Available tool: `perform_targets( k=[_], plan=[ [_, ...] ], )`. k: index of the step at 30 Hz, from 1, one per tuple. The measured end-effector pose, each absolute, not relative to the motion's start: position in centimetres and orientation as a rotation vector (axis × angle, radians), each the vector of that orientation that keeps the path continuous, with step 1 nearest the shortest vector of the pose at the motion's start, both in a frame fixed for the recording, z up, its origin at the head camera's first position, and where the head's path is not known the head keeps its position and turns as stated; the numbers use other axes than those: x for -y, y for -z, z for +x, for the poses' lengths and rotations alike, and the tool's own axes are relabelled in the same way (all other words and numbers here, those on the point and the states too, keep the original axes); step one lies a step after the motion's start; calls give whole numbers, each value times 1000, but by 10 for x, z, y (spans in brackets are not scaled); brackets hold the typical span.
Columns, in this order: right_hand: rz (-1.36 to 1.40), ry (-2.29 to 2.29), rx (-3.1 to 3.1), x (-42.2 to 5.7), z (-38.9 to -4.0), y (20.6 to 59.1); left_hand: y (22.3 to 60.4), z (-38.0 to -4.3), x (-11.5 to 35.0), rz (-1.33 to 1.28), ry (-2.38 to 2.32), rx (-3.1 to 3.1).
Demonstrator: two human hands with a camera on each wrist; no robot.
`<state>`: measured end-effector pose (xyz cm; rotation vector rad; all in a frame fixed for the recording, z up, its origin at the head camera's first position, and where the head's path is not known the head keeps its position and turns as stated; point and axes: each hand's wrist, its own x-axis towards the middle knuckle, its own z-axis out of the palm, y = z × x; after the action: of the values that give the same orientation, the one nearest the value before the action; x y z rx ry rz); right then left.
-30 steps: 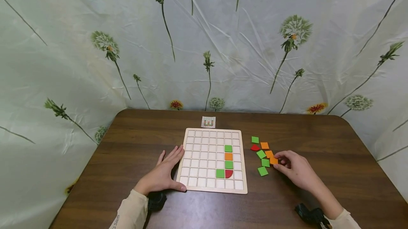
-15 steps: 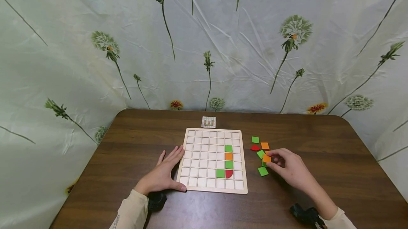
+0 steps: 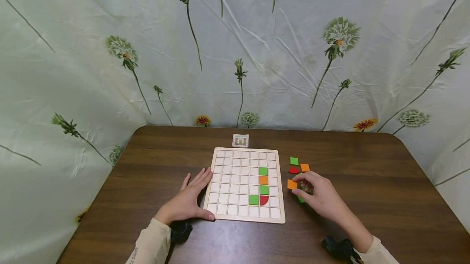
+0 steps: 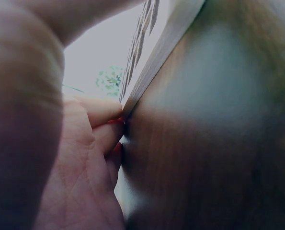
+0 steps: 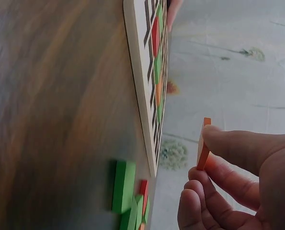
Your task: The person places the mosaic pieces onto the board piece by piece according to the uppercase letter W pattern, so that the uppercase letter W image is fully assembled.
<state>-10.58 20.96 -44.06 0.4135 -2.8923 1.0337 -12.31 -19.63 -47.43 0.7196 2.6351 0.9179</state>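
Observation:
My right hand [image 3: 323, 200] pinches an orange square tile [image 3: 291, 184] between thumb and fingers, just off the right edge of a wooden grid board [image 3: 235, 179]. In the right wrist view the tile [image 5: 203, 149] is lifted and seen nearly edge-on. Green square tiles, one orange square tile and a red quarter-circle tile [image 3: 263, 200] sit in cells on the board's right side. My left hand [image 3: 188, 200] lies along the board's left edge, fingers spread and thumb at the near corner. The left wrist view shows fingers [image 4: 104, 112] touching the board's side.
Loose tiles lie right of the board: a green square [image 3: 294, 160], a red piece [image 3: 294, 170], an orange square [image 3: 304, 167] and others partly behind my right hand. A small patterned card [image 3: 240, 140] lies beyond the board. A floral sheet [image 3: 235, 52] hangs behind the table [image 3: 367, 166].
My right hand has taken the orange tile from the loose pieces and carried it left, over them, towards the board. The left hand and board have stayed still.

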Motion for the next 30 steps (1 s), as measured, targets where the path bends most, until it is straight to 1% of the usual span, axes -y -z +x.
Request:
perform_targets(
  k=[18,25,30],
  plan=[
    [493,-1131,2904,-171,-105,444,473,-123,196,709,-911,-2633],
    [612,-1136,2858,-154,-104,448,473,-123,196,720,-922,-2631],
    [644,-1155,2841,-140,-105,447,473,-123,197,717,-921,-2633]
  ],
)
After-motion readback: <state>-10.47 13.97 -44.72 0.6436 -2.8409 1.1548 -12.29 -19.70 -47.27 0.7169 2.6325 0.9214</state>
